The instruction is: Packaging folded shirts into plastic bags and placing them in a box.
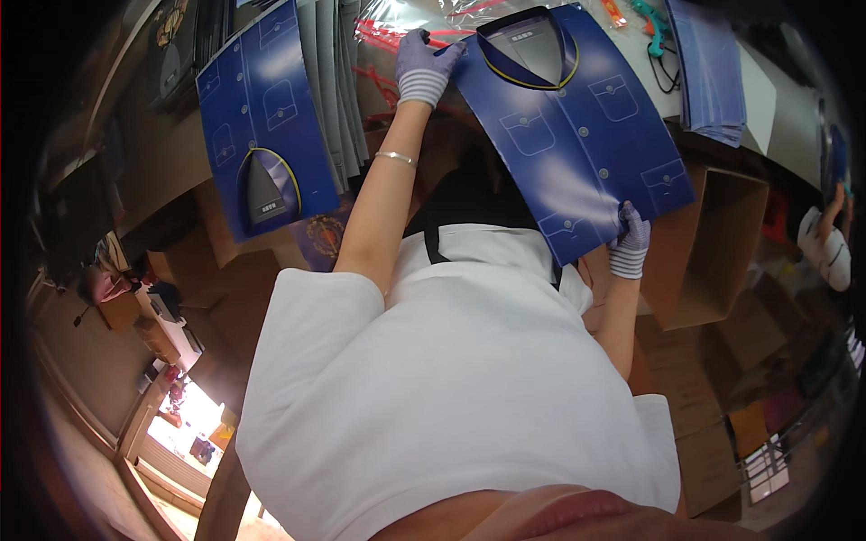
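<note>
A blue card printed like a button-up shirt (559,135), with a dark stand-up collar edged in yellow, lies tilted before me, its near end past the table edge. My right hand (630,239), in a striped grey-purple glove, is closed on its near right corner. At its far left edge is my left hand (426,68), gloved alike. The left thumb reaches to the card's edge and the other fingers stand apart from it, over clear plastic bags with red strips (383,32). Whether they touch the plastic is hard to tell.
On the left, another blue shirt-shaped card (262,117) lies beside a stack of grey sheets (329,90). To the right are a stack of blue cards (710,72) and a teal tool (651,27). An open cardboard box (717,243) stands below. Another person's hand (828,216) shows far right.
</note>
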A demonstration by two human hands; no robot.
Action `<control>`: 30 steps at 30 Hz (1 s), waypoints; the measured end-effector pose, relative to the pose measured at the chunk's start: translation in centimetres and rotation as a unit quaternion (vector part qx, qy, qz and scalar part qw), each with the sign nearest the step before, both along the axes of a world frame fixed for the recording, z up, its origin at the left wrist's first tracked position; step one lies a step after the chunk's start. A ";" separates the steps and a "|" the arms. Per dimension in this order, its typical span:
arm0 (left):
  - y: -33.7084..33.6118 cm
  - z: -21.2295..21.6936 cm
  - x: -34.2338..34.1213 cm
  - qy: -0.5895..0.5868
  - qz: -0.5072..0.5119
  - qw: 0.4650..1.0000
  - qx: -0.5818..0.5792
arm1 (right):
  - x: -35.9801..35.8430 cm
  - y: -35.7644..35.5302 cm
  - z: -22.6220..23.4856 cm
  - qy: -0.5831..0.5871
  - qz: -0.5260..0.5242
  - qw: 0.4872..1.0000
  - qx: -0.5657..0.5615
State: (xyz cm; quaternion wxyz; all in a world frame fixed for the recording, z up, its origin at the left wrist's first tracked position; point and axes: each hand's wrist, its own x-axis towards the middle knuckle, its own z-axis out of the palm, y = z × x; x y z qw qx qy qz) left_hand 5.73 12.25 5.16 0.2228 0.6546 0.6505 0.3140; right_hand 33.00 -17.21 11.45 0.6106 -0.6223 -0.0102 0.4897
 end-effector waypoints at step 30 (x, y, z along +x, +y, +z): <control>3.2 -0.6 3.0 0.137 0.015 0.990 -0.014 | 0.4 1.4 -0.1 -0.035 -0.035 0.999 0.009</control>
